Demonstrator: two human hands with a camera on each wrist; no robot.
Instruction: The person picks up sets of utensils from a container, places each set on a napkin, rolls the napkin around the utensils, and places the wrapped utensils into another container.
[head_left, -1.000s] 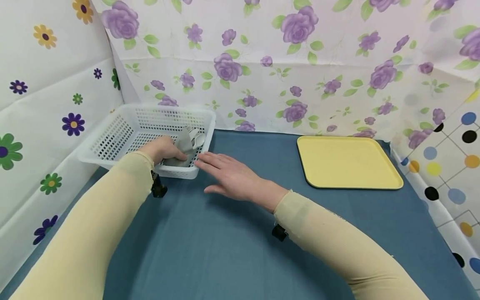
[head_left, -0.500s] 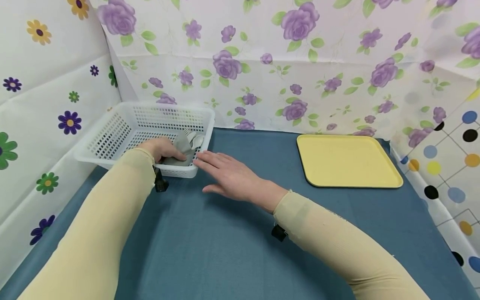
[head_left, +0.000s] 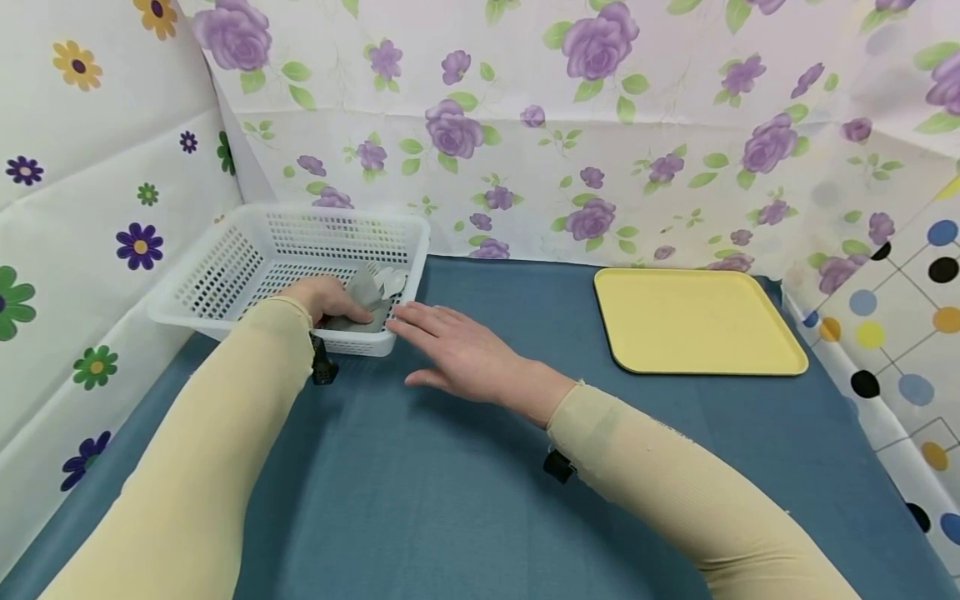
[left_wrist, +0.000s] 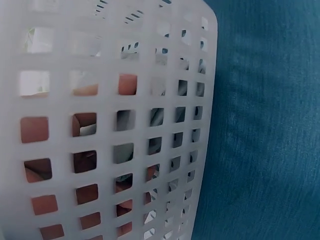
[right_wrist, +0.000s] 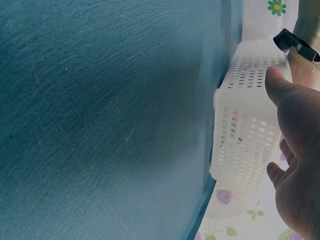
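Observation:
In the head view my left hand (head_left: 324, 298) reaches down into the right front part of a white plastic basket (head_left: 247, 237). Its thumb lies over a grey cutlery holder (head_left: 363, 287), from which a white fork and spoon (head_left: 392, 283) stick out at a tilt. The other fingers are hidden there; through the holes of the basket wall (left_wrist: 105, 100), the left wrist view shows parts of bent fingers (left_wrist: 35, 130) beside grey surfaces. My right hand (head_left: 465, 354) is empty, its fingers straight, with fingertips right at the basket's right front corner.
A yellow tray (head_left: 697, 325) lies at the back right on the blue tablecloth (head_left: 420, 492). Flowered sheets (head_left: 525, 125) hang behind and at the left, with a dotted sheet (head_left: 892, 350) on the right. The basket stands in the back left corner.
The grey holder with fork and spoon has sunk slightly lower in the basket, along with my left hand. The right hand has stayed at the corner.

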